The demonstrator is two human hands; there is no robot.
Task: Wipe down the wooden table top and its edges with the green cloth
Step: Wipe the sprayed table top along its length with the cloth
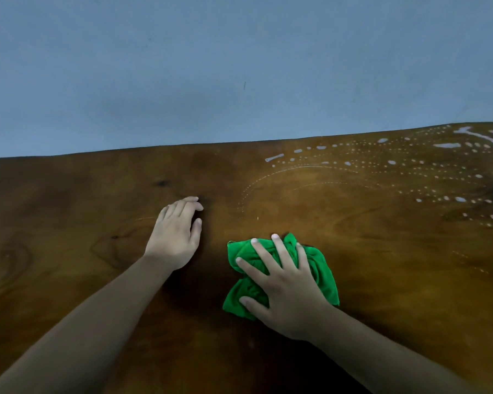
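From your head camera, a plain blue-grey wall (239, 66) filled the upper part of the view, from 9 o'clock round to 3 o'clock. Below it lay the dark brown wooden worktop (382, 280), whose far edge met the wall and rose slightly toward 3 o'clock.

The green cloth (323, 270) sat bunched and wrinkled on the worktop at about 5 o'clock from the middle of the view. Your right hand (285, 288) lay on top of it with the palm down. Its fingers (281, 253) were spread and fairly straight, pressing the cloth onto the wood rather than curling round it. Folds of cloth showed between the fingers and beyond the hand at 3 o'clock and 7 o'clock.

Your left hand (175, 234) rested on the bare wood at 10 o'clock from the cloth, apart from it. It was relaxed and held nothing, with the fingertips gently bent and the thumb alongside.

Pale wet droplets and streaks (410, 163) dotted the worktop in curved rows at 2 o'clock from the cloth, well apart from it, thickest near the far edge.
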